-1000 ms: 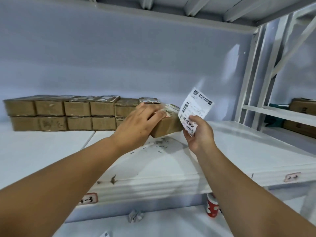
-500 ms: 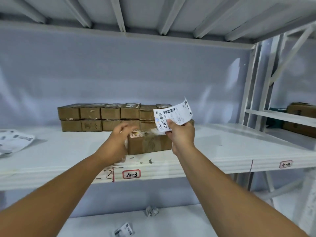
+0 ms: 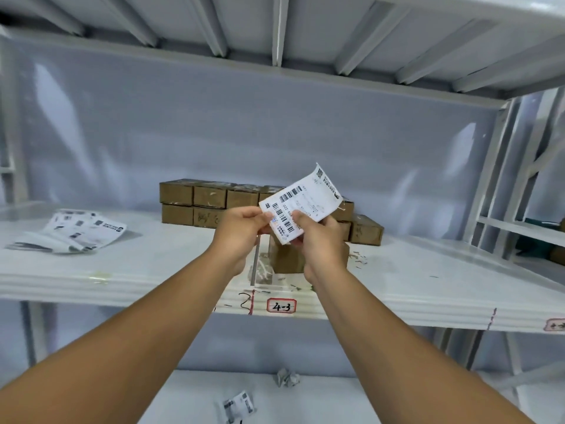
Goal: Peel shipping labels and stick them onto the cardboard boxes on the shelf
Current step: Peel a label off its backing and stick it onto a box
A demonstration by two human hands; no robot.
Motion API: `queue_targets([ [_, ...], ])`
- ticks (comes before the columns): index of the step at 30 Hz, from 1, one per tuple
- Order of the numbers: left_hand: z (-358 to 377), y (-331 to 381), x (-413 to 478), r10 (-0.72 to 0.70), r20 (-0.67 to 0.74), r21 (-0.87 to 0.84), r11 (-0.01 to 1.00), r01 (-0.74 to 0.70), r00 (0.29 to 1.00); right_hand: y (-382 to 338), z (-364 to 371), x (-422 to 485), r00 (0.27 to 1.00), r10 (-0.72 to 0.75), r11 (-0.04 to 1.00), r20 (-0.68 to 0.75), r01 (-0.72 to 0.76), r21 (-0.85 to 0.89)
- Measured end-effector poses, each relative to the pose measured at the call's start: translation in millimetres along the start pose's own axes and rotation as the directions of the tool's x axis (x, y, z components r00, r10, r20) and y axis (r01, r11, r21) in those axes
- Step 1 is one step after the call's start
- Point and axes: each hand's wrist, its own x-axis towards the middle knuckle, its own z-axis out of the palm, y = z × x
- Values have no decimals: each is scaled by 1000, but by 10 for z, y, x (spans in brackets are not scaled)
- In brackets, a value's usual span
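Observation:
Both hands hold one white shipping label (image 3: 301, 200) with barcodes in front of the shelf. My left hand (image 3: 241, 232) pinches its lower left edge. My right hand (image 3: 322, 240) grips its bottom edge from below. A lone cardboard box (image 3: 286, 260) stands on the white shelf (image 3: 137, 270) right behind my hands, mostly hidden by them. Farther back, a two-high row of small cardboard boxes (image 3: 201, 203) runs along the shelf. One more box (image 3: 365, 231) sits at the row's right end.
A sheaf of printed labels (image 3: 73, 231) lies on the shelf at the left. The shelf edge carries a tag reading 4-3 (image 3: 281, 306). Crumpled paper (image 3: 287, 377) and a discarded label scrap (image 3: 238, 408) lie on the lower level. Shelf uprights (image 3: 501, 179) stand at the right.
My left hand left the box it had pulled forward and came up to pinch the label. The view backed away from the shelf; the box now stands alone on the shelf.

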Motion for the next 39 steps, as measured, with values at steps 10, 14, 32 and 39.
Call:
queue_targets([
  [10, -159, 21, -30, -74, 69, -87, 993, 80, 995, 23, 90, 8, 1000, 13, 1000, 17, -13, -9],
  [14, -168, 48, -44, -61, 38, -31, 998, 62, 997, 38, 90, -4, 999, 26, 1000, 27, -27, 16],
  [32, -74, 143, -139, 23, -89, 2, 1000, -23, 996, -30, 91, -74, 1000, -3, 999, -7, 4, 46],
  [39, -38, 117, -151, 97, -74, 69, 993, -91, 993, -58, 59, -94, 999, -6, 999, -41, 7, 35],
])
